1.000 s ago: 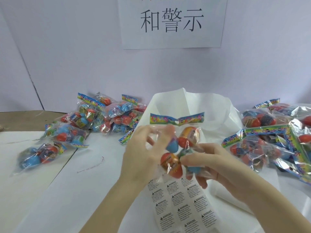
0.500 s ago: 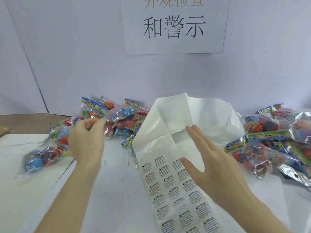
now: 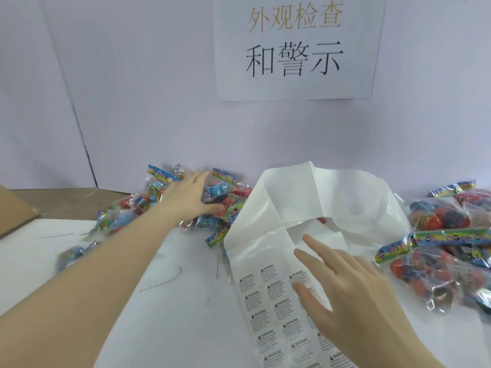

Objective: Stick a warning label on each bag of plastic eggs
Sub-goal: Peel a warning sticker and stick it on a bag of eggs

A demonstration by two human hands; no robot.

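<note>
The long white backing sheet printed with small black-and-white warning labels [image 3: 276,309] lies flat on the white table top [image 3: 164,314], running from under the right hand [image 3: 353,296] toward the near edge of the view; its far end, bare of labels, curls up into a glossy white fold just beyond that hand's fingertips. The right hand is spread open, fingers apart, palm down over the labels, with its thumb lying across the right-hand column of them; whether the palm presses the sheet or hovers just above it cannot be told. The left hand [image 3: 190,199] is stretched out well to the left and farther away, fingers extended and loosely apart, gripping nothing, lying on the heap of clear plastic bags of red and blue plastic eggs with bright printed header strips [image 3: 170,205]. One more such bag [image 3: 73,254] lies alone under the left forearm, partly hidden by it. Beyond the right hand's outer side, near it, a second heap of the same clear egg bags [image 3: 446,243] spreads to the edge of the view. A corner of brown cardboard [image 3: 13,211] shows far out past the left arm. On the pale wall behind the table hangs a white paper sign with large Chinese characters [image 3: 295,46].
</note>
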